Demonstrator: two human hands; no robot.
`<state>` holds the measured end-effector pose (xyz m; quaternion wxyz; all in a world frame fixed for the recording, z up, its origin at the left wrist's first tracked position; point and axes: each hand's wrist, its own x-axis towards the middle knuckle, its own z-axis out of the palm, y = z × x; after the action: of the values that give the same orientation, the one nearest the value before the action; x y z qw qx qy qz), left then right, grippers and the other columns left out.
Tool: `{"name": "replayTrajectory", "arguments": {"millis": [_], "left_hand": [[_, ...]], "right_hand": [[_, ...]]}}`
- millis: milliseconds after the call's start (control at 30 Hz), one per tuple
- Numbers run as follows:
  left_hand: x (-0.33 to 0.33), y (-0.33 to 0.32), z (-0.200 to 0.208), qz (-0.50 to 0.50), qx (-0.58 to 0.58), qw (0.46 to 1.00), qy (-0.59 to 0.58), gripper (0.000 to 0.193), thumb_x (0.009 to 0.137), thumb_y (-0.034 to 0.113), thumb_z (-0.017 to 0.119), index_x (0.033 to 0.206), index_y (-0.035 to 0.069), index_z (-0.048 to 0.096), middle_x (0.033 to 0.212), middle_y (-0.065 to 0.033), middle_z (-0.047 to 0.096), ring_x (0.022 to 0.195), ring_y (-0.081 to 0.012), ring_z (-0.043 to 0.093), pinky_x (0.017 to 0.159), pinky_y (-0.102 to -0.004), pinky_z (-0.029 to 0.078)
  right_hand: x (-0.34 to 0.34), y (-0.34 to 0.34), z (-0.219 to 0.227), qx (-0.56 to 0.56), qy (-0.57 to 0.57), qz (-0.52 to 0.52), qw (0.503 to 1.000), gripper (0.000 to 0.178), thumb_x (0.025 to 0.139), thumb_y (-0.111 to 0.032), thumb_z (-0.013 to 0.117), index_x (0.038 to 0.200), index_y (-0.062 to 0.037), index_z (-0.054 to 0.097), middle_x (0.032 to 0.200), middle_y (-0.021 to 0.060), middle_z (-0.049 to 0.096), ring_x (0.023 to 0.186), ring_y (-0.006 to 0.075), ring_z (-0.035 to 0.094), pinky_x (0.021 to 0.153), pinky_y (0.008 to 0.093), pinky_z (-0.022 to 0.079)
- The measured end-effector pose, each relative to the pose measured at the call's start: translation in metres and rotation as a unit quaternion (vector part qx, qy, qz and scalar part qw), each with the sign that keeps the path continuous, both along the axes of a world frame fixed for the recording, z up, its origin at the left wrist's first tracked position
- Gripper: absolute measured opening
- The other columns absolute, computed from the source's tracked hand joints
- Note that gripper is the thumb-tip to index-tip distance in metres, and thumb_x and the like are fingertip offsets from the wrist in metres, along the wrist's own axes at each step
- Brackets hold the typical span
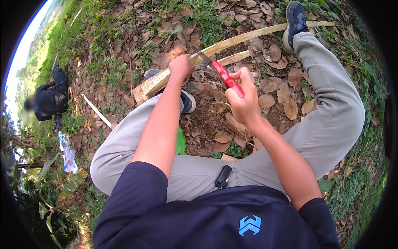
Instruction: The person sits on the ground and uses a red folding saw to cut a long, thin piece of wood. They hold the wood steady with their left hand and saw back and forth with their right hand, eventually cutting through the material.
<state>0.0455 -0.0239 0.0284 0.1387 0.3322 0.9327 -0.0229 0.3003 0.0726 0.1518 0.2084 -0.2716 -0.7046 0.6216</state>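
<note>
My left hand (pixel 181 66) is closed around a long, pale wooden strip (pixel 240 38), near a thicker end piece of wood (pixel 154 84). The strip slants from lower left to upper right, passing by my right shoe (pixel 297 23). A saw with a red handle (pixel 227 78) is gripped in my right hand (pixel 243 93). Its thin dark blade (pixel 202 55) lies across the strip, just right of my left hand; the teeth are too small to make out. A shorter wooden piece (pixel 234 58) lies behind the blade and handle.
Dry brown leaves (pixel 291 106) and green plants cover the ground between and around my bent legs. Something bright green (pixel 180 142) shows beside my left thigh. A thin pale stick (pixel 96 110) lies at the left. Farther left are another person in dark clothes (pixel 52 99) and a plastic bag (pixel 69 159).
</note>
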Motion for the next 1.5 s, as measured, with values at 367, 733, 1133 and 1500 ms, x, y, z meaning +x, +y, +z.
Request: {"name": "replayTrajectory", "arguments": {"millis": [367, 733, 1133, 1500], "left_hand": [[0.000, 0.002, 0.004, 0.008, -0.005, 1.000, -0.005, 0.039, 0.078, 0.024, 0.067, 0.117, 0.022, 0.074, 0.104, -0.0125, 0.075, 0.097, -0.0303, 0.073, 0.082, -0.0433, 0.058], [0.000, -0.004, 0.004, 0.017, -0.035, 0.999, 0.008, 0.036, 0.078, 0.027, 0.070, 0.114, 0.021, 0.074, 0.106, -0.0115, 0.075, 0.099, -0.0293, 0.073, 0.085, -0.0428, 0.057], [-0.002, -0.003, 0.000, 0.016, -0.035, 0.999, -0.018, 0.036, 0.079, 0.026, 0.069, 0.114, 0.018, 0.074, 0.109, -0.0107, 0.075, 0.101, -0.0295, 0.072, 0.086, -0.0431, 0.057], [0.007, -0.003, -0.005, 0.018, 0.006, 1.000, 0.007, 0.035, 0.080, 0.022, 0.067, 0.115, 0.020, 0.074, 0.105, -0.0116, 0.075, 0.099, -0.0303, 0.072, 0.084, -0.0431, 0.058]], "right_hand": [[0.035, -0.015, 0.004, -0.016, 0.009, 0.035, 0.999, 0.030, 0.081, -0.004, 0.056, 0.108, -0.0010, 0.044, 0.066, 0.0118, 0.053, 0.053, 0.0215, 0.053, 0.055, 0.0342, 0.044], [0.034, -0.033, -0.015, 0.005, 0.006, 0.040, 0.999, 0.034, 0.080, -0.004, 0.060, 0.109, -0.0004, 0.043, 0.067, 0.0154, 0.055, 0.055, 0.0262, 0.055, 0.059, 0.0372, 0.047], [0.028, -0.038, -0.011, -0.030, -0.006, 0.032, 0.999, 0.031, 0.080, -0.003, 0.056, 0.108, 0.0000, 0.043, 0.065, 0.0098, 0.048, 0.053, 0.0207, 0.047, 0.056, 0.0356, 0.043], [-0.012, -0.024, -0.035, -0.008, -0.004, -0.008, 1.000, 0.030, 0.081, -0.007, 0.057, 0.109, -0.0018, 0.046, 0.072, 0.0176, 0.054, 0.059, 0.0281, 0.055, 0.060, 0.0401, 0.046]]}}
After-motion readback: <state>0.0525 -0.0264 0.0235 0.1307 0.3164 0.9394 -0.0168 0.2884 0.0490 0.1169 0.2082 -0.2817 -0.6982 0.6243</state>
